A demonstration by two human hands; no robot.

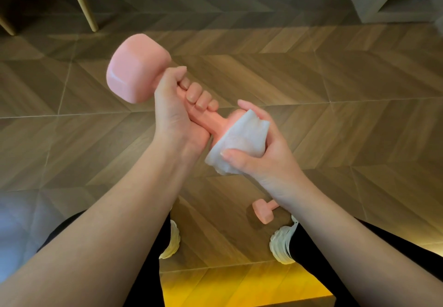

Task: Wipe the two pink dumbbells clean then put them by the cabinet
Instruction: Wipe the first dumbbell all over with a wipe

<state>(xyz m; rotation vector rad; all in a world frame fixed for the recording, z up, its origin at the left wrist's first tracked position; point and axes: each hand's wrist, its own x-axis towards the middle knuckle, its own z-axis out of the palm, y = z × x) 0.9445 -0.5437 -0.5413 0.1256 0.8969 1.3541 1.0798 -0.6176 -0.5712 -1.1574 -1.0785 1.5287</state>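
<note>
Wide herringbone floor [335,79] under everything, and far beyond the held dumbbell [134,76], up and to its right, stands the open-fronted cabinet [374,0]. There's something grey and rolled on its shelf, though I can't tell what.

Now the held dumbbell itself, up in the air and tilted, far head high, near head low. It's rigid with a smooth glossy coating, so I'd judge it dense for its size, a bit slick when damp, and hard on that floor if it drops. The narrow handle is the place to hold it, and that's where the left hand [177,115] is, fingers curled tight around the bar, thumb up against the far head.

At the near head, the right hand [259,160] has fingers and thumb clamped over a white wipe [242,141], soft and crumpled, wrapped round that end.

Below the held dumbbell, beside the right shoe [280,246], the second dumbbell [263,213] lies on the floor, nowhere near the cabinet.
</note>
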